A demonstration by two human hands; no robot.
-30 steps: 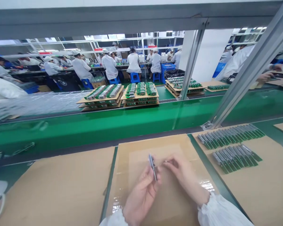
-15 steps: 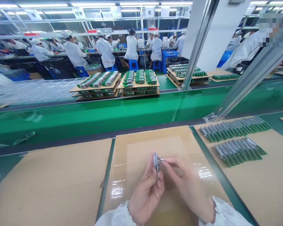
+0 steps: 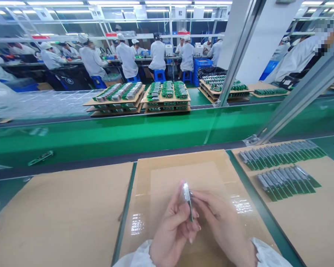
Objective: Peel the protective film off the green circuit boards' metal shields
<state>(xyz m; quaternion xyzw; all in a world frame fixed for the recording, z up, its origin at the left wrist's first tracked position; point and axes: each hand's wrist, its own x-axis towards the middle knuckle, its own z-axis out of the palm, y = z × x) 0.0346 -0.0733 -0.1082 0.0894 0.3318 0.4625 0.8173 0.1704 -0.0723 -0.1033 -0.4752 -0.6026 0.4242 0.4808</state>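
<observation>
My left hand [image 3: 176, 226] is closed round a small circuit board [image 3: 191, 212], held on edge above the cardboard. A shiny silver metal part [image 3: 186, 191] runs along the board's upper end. My right hand [image 3: 218, 218] is pinched against the right side of that metal part, its thumb and forefinger together. Whatever lies between those fingertips is hidden. Under both hands is a taped cardboard sheet [image 3: 161, 178].
Rows of similar boards [image 3: 288, 181] lie on a cardboard sheet [image 3: 306, 222] at right. Another cardboard sheet [image 3: 72, 207] lies left. Behind the green conveyor belt [image 3: 128, 135] stand stacked trays of boards [image 3: 167, 94]. A slanted metal post [image 3: 297, 89] rises at right. Several people work beyond.
The board has turned in my left hand, showing more of its metal face. My right fingertips have come in closer against it. A loose board on the belt has shifted right in view.
</observation>
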